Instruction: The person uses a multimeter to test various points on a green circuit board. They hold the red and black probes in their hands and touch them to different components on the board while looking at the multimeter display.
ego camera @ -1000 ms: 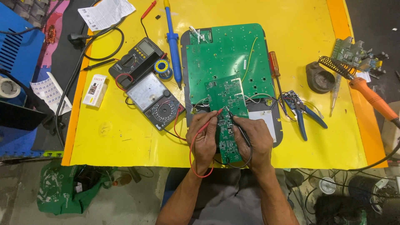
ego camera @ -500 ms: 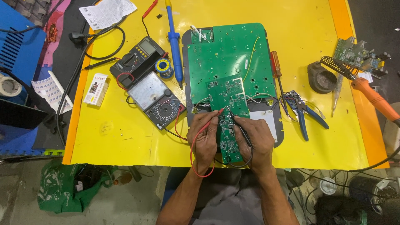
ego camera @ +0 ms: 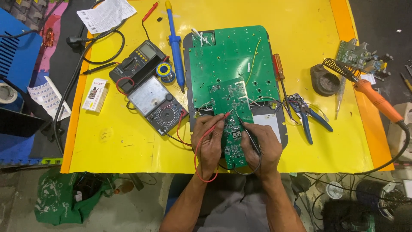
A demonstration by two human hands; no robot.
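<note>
We hold the red probe point(ego camera: 218, 121) pinched in our left hand point(ego camera: 209, 144) and the black probe point(ego camera: 248, 133) pinched in our right hand point(ego camera: 262, 148). Both tips touch the small green board point(ego camera: 231, 118), which lies over the lower edge of the large green board point(ego camera: 234, 60). Judgement: steady tips, avoid bridging neighbouring pads. Analog meter point(ego camera: 156, 105) sits left of the small board. No containers visible.

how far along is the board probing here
Set up: the analog meter lies beside the boards and the small board rests on the large board. In hand: the left hand holds the red probe and the right hand the black probe, tips on the small board. Left: the soldering iron lies aside, unheld.
</note>
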